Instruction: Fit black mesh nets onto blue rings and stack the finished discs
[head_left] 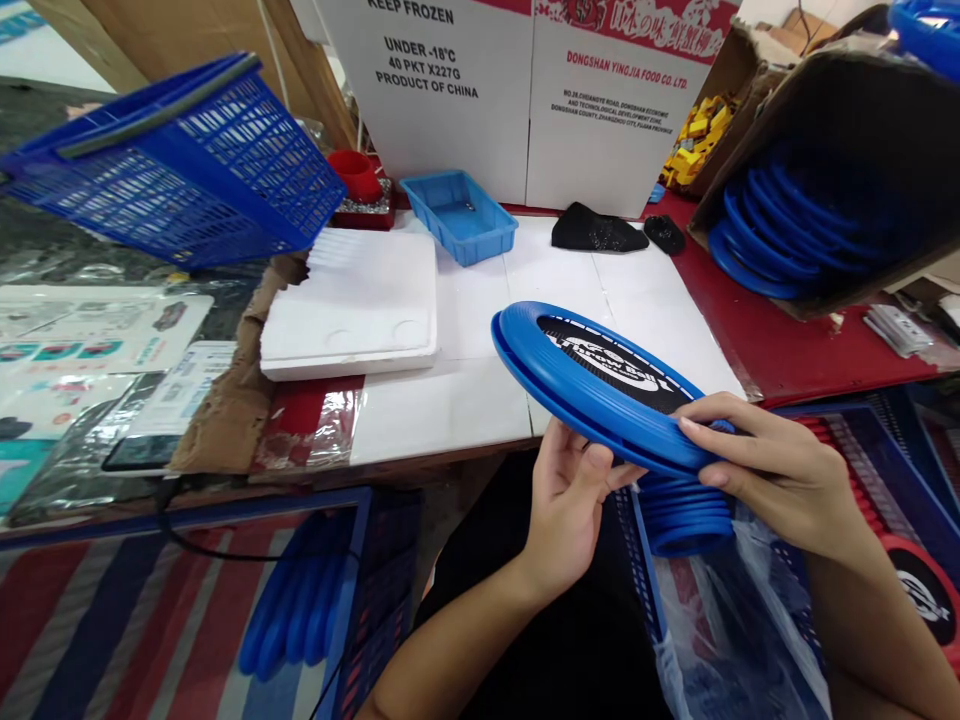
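A blue ring-shaped disc (pixel 600 390) with a black mesh centre and white "Throw Ball" print is held tilted above the front edge of the worktop. Its rim shows two layers with a dark gap between them. My left hand (pixel 566 510) grips the near lower edge from beneath, thumb in front. At the right end, my right hand (pixel 772 465) pinches the rim between thumb and fingers. Just below it, a stack of blue rings (pixel 686 515) stands in a plastic-lined blue crate (pixel 645 580).
White tiles (pixel 472 400) cover the worktop, with a white foam block (pixel 360 310), a blue tray (pixel 465 220) and black cloth (pixel 596 230). A blue basket (pixel 202 160) tilts at left. Blue rings fill a carton (pixel 892 130) at right. More rings (pixel 300 600) lie lower left.
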